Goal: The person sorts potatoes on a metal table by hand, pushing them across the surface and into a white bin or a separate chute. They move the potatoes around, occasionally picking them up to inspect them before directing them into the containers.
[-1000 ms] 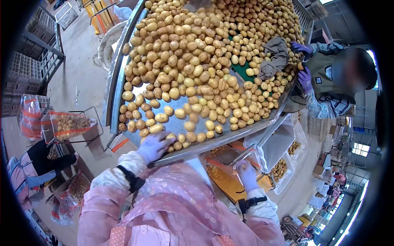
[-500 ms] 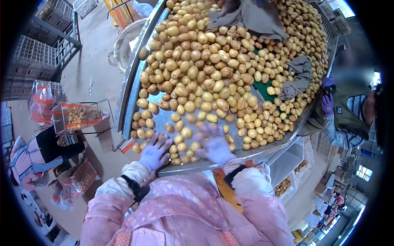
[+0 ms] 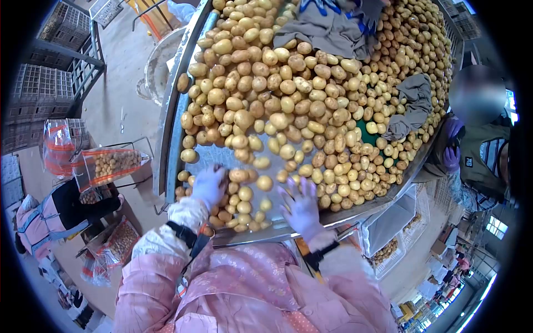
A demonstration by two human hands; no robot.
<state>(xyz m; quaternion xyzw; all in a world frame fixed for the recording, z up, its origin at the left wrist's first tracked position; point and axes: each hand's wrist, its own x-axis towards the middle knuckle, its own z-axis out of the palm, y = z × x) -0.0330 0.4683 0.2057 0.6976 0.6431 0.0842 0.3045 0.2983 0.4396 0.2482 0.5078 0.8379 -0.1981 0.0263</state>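
Both of my hands wear pale purple gloves at the near end of a metal sorting table (image 3: 208,161) heaped with small yellow-brown potatoes (image 3: 266,83). On the left, my left hand (image 3: 209,187) is bent inward, its fingers curled against the potatoes beside it; what they hold, if anything, is hidden. My right hand (image 3: 301,208) is palm down with fingers spread, holding nothing, close to the table's near edge. Between the two hands lies a loose group of potatoes (image 3: 244,194), some blurred by motion.
Grey cloths (image 3: 327,33) lie over the heap, with blue-patterned gloves at the top. A co-worker (image 3: 472,150) in purple gloves stands at right. White crates (image 3: 388,233) are below the right edge; a mesh bag of potatoes (image 3: 114,165) and another person (image 3: 61,216) are left.
My left hand has moved up, its fingers going from spread to curled. My right hand has shifted slightly right and down. Potatoes between them have moved; blue-patterned gloves now show over the far cloth.
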